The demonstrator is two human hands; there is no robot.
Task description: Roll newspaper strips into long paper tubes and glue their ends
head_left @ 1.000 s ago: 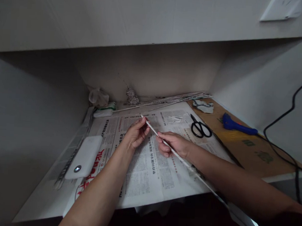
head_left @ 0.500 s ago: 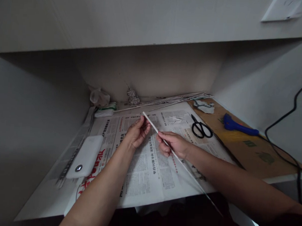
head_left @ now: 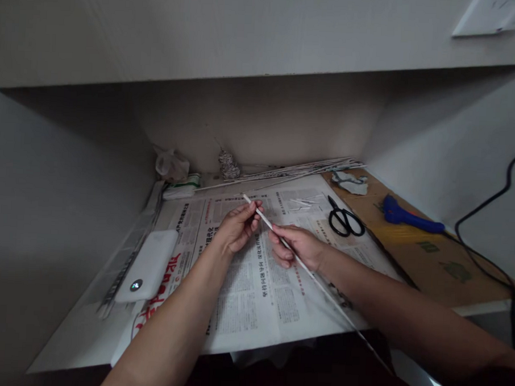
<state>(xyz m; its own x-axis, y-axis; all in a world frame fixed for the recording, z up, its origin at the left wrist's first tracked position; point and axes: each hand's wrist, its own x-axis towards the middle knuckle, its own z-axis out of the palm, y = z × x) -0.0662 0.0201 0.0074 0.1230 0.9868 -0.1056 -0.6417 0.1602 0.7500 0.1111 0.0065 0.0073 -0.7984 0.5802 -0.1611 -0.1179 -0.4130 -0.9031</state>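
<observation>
A long thin white rolled-paper stick (head_left: 317, 281) slants across the front of me, from its upper tip over the newspaper (head_left: 244, 306) down past the table's front edge. My left hand (head_left: 241, 226) pinches it just below the upper tip with thumb and fingers. Lower along the same stick, my right hand (head_left: 295, 246) has its fingers closed around it. Both hands are held above the newspaper, a short way apart. To the right of my right hand lie black-handled scissors (head_left: 345, 219), and short white paper bits (head_left: 306, 203) lie behind the hands.
A white power bank (head_left: 147, 265) lies at left. Along the back are a bundle of long paper sticks (head_left: 284, 172), a wound cone (head_left: 229, 165) and a plastic bag (head_left: 172, 165). A blue glue gun (head_left: 412, 217) with a black cord rests on cardboard (head_left: 434, 252). A shelf panel (head_left: 264, 34) overhangs.
My left hand has shifted slightly right and now pinches the stick just below its tip. My right hand keeps its hold, nearly unmoved. The view has shifted a little.
</observation>
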